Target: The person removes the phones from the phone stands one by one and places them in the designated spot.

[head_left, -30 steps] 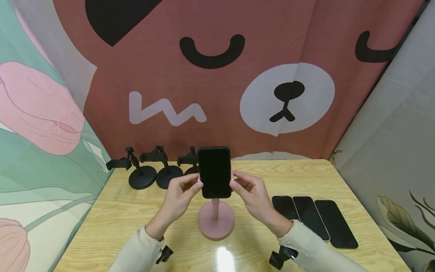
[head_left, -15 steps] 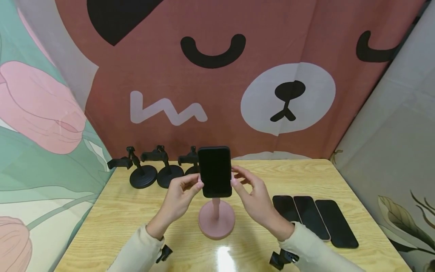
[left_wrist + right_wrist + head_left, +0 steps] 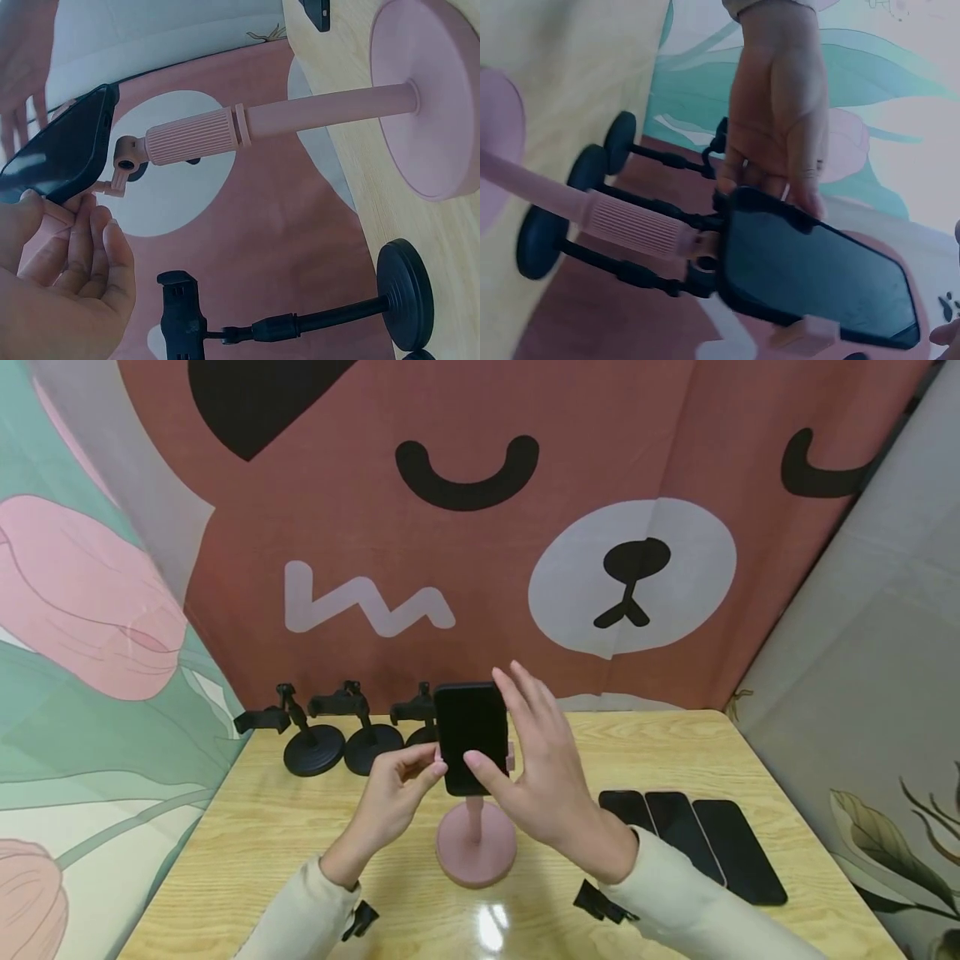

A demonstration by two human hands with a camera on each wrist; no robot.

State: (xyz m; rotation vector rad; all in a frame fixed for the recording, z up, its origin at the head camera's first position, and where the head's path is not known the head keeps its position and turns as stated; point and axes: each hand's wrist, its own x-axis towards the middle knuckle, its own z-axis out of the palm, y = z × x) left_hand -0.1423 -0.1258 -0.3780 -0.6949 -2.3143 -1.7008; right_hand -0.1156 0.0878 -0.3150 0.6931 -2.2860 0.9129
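Note:
A black smartphone (image 3: 471, 727) sits upright in the clamp of a pink phone stand (image 3: 477, 847), screen facing me. My left hand (image 3: 393, 793) pinches the clamp's left arm between thumb and fingers at the phone's edge; the left wrist view also shows this hand (image 3: 71, 277) at the clamp. On the other side my right hand (image 3: 551, 777) is raised with straight, spread fingers. Its thumb overlaps the lower screen in the head view, and the fingertips are by the phone's top right edge. The clamp's right arm shows pink between thumb and fingers. In the right wrist view only fingertips (image 3: 949, 337) show.
Three black phone stands (image 3: 313, 750) line the back left of the wooden table (image 3: 300, 843). Several black smartphones (image 3: 742, 852) lie side by side at the right, partly behind my right arm. A printed bear curtain (image 3: 480, 577) hangs right behind the table.
My right hand has let go of the clamp's right arm, opened and moved up and left over the phone's right side. The left hand keeps its hold; phone and stand stay in place.

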